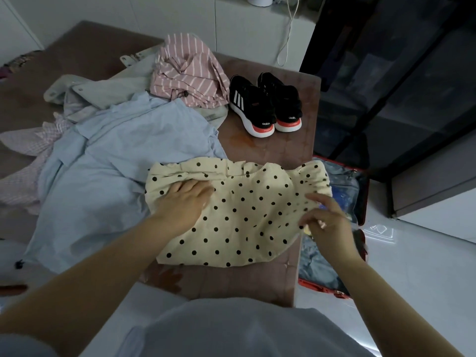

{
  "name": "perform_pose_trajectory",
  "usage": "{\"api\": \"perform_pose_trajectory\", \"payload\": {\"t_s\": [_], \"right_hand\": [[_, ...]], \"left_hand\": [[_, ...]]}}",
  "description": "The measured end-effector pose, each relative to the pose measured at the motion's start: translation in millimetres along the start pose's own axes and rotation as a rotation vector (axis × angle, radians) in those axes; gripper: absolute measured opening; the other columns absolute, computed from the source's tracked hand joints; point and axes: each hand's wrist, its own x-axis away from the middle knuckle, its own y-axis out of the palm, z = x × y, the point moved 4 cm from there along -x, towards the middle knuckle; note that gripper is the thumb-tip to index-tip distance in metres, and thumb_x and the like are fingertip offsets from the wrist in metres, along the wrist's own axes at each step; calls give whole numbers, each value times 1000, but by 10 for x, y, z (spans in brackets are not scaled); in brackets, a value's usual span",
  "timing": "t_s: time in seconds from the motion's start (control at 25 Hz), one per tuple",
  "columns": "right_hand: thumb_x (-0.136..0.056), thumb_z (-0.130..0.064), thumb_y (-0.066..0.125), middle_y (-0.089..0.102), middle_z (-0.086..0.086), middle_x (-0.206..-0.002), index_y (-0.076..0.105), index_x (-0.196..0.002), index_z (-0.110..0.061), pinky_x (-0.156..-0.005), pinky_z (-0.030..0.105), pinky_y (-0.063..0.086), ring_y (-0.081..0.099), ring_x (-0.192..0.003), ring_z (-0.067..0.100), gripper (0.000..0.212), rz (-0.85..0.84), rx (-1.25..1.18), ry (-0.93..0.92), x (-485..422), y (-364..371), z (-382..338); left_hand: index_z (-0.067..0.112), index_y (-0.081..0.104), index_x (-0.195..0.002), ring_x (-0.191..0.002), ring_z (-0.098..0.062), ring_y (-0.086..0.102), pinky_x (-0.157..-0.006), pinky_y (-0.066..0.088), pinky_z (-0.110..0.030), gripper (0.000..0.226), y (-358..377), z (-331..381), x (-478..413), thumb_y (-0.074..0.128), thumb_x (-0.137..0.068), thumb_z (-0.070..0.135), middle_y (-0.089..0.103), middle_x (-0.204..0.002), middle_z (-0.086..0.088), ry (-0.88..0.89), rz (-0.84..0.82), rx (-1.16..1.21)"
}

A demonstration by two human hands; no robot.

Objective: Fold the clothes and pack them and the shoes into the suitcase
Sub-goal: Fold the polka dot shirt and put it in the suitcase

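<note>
Left hand (185, 199): laid palm-down with fingers straight on the upper left part of the cream polka-dot garment (244, 215), pressing it flat, not gripping. Right hand (327, 220): at the garment's 3 o'clock edge, fingers curled and blurred. Whether they pinch the cloth cannot be told.

The garment lies spread on the brown padded surface (270, 150), near its front right corner, with its right edge overhanging toward the suitcase (364, 191). The suitcase is red-rimmed and lies open on the floor at 3 o'clock from the garment, just beside the padded surface, with bluish items inside.

At 9 to 10 o'clock from the garment a light blue shirt (116, 163) lies unfolded, its hem tucked under the garment's left edge. At 12 o'clock, well apart, the pair of black shoes (265, 104) stands side by side, heels toward the viewer, soles white and red. At 11 o'clock a crumpled pink striped garment (188, 70) rests just beside the shoes, over a pale grey jacket (103, 88). A pink checked garment (25, 150) lies at the far 9 o'clock side, partly under the blue shirt.
</note>
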Motion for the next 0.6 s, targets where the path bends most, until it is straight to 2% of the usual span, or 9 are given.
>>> {"api": "perform_pose_trajectory", "payload": {"t_s": [0.04, 0.12, 0.2, 0.28, 0.32, 0.4, 0.48, 0.52, 0.6], "right_hand": [[-75, 13, 57, 54, 1, -119, 67, -59, -13, -84, 15, 46, 56, -102, 17, 32, -36, 37, -152, -86, 79, -242], [-76, 1, 49, 57, 11, -122, 71, -71, -9, -89, 10, 39, 53, -108, 20, 25, -175, 85, -422, -179, 337, -714], [-84, -4, 46, 48, 10, -134, 70, -101, -8, -95, 2, 24, 41, -122, 19, 29, -428, 118, -597, -109, 770, -1115], [-89, -3, 48, 43, 10, -140, 62, -118, -4, -107, 23, 29, 36, -128, 21, 32, -656, 152, -707, 88, 1309, -1315], [-88, -6, 51, 46, 14, -137, 60, -119, -2, -104, 37, 36, 39, -125, 24, 32, -739, 195, -748, 199, 1550, -1356], [-86, -11, 58, 55, 20, -121, 63, -108, 0, -90, 48, 47, 49, -116, 34, 25, -849, 263, -888, 406, 1836, -1389], [-88, -19, 54, 59, 16, -113, 68, -95, -1, -93, 50, 44, 47, -117, 36, 24, -867, 320, -1074, 543, 1968, -1350], [-91, -25, 49, 59, 13, -114, 69, -93, -5, -100, 47, 39, 45, -120, 33, 28, -871, 349, -1074, 570, 1958, -1315], [-88, -26, 53, 62, 5, -113, 69, -94, -13, -106, 29, 32, 48, -119, 20, 22, -735, 192, -994, 519, 1780, -1274]], "left_hand": [[23, 41, -138, -133, -15, 30, -105, 18, -31, 43, -44, -43, -2, 37, -95, 26, 38, -146, 6, -34, -23, 142], [18, 45, -136, -129, -16, 39, -104, 26, -26, 40, -229, -141, 8, 34, -99, 27, 44, -142, 1, -170, 5, 577], [16, 52, -128, -121, -15, 49, -100, 34, -25, 37, -377, -314, 47, 35, -99, 32, 54, -132, -2, -367, 63, 1032], [20, 57, -119, -114, -14, 54, -102, 39, -30, 37, -439, -442, 110, 35, -97, 41, 59, -124, 1, -549, 51, 1380], [25, 59, -113, -111, -12, 55, -102, 41, -32, 34, -447, -481, 137, 40, -94, 46, 60, -119, 5, -606, 30, 1441], [27, 50, -124, -113, -7, 49, -97, 40, -25, 48, -490, -456, 158, 59, -83, 50, 53, -122, 13, -532, -74, 1269], [30, 21, -143, -128, -10, 36, -103, 35, -30, 96, -447, -307, 166, 76, -66, 48, 35, -143, 9, -372, -166, 982], [32, 11, -146, -134, -13, 29, -108, 30, -34, 110, -411, -220, 146, 80, -61, 49, 25, -150, 7, -308, -175, 846], [38, 2, -145, -140, -20, 19, -113, 23, -44, 112, -272, -67, 135, 77, -63, 51, 13, -155, 3, -218, -134, 639]]}}
